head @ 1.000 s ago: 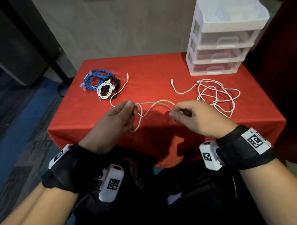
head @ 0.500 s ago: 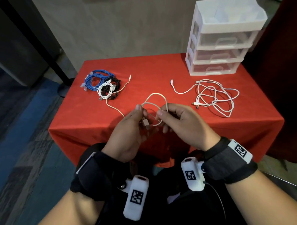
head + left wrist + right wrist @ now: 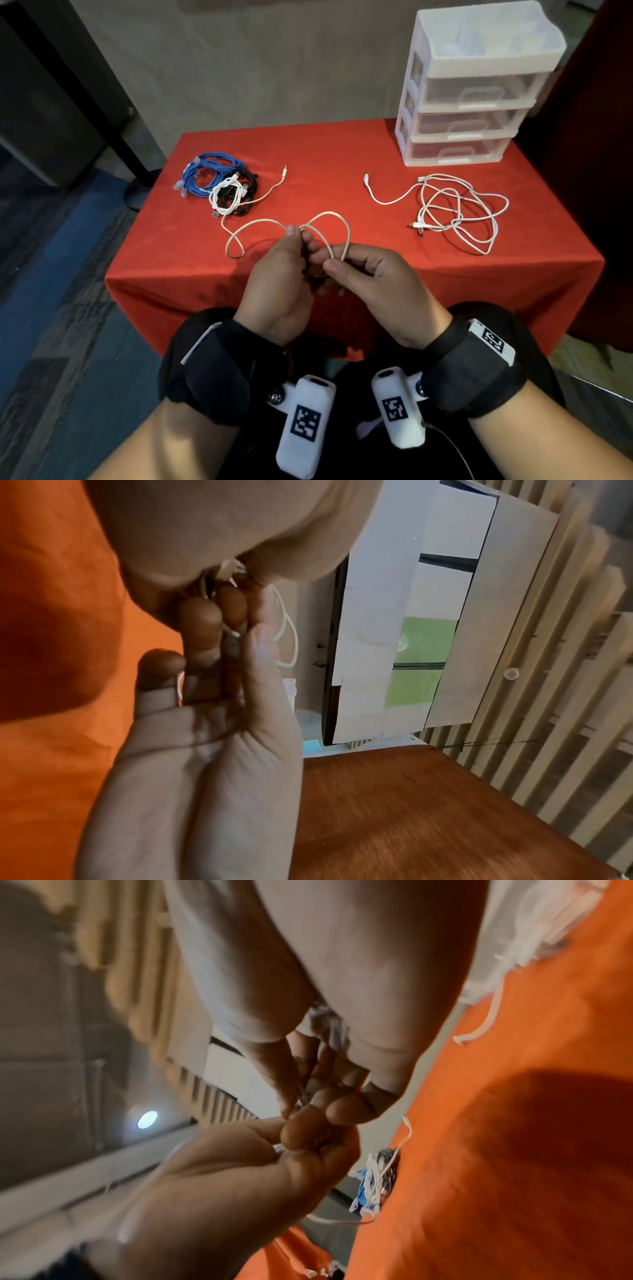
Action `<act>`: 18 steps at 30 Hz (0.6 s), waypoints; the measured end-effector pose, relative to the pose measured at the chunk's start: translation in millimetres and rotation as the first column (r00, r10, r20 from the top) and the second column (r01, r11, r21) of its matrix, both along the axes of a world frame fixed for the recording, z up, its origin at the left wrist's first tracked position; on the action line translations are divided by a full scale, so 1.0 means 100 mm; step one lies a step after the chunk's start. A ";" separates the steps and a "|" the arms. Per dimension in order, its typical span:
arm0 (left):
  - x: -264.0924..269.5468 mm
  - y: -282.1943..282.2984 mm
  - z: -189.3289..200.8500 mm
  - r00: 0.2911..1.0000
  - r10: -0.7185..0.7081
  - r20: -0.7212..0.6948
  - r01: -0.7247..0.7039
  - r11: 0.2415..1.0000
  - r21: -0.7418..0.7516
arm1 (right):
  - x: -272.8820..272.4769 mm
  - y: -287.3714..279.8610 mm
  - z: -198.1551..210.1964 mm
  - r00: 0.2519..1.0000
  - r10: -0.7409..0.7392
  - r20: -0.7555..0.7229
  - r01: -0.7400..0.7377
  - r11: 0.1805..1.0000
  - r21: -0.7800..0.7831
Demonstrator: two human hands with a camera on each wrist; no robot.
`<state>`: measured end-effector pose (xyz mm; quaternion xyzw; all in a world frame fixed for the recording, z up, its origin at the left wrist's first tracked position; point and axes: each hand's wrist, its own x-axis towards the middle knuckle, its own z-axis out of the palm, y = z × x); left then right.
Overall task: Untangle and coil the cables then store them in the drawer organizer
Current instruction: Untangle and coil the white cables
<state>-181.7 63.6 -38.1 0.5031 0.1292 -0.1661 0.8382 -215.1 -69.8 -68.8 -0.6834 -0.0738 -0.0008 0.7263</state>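
Cable (image 3: 325, 219) pinched in both my left hand (image 3: 277, 284) and right hand (image 3: 370, 284); best keep loops even, feeding slack slowly.

bare red desk (image 3: 325, 164) lies open ahead of your hands, between the coiled cable pile (image 3: 219, 188) on the far left and the loose white cable (image 3: 455, 212) on the right. that white tangle sprawls just before the drawer organizer (image 3: 469, 92), blocking a low, straight reach to its drawers.
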 end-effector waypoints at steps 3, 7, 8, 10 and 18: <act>0.00 0.01 -0.04 0.998 0.047 0.048 -0.049 0.997 0.058 | 0.00 0.03 -0.05 0.996 0.024 -0.081 -0.013 0.990 0.138; -0.01 0.05 -0.11 0.979 0.097 0.180 -0.114 0.989 0.091 | 0.03 0.00 -0.06 0.966 0.062 -0.250 0.024 0.945 0.327; -0.01 0.06 -0.12 0.969 0.113 0.219 -0.141 0.983 0.117 | 0.03 0.01 -0.06 0.957 0.084 -0.278 0.021 0.935 0.354; 0.00 0.09 -0.14 0.939 0.105 0.326 -0.188 0.954 0.233 | 0.06 0.02 -0.08 0.948 0.085 -0.305 0.031 0.934 0.355; -0.09 0.44 -0.06 0.631 -0.662 0.405 0.289 0.685 0.668 | 0.23 -0.25 0.37 0.944 0.069 0.323 0.083 0.897 -0.434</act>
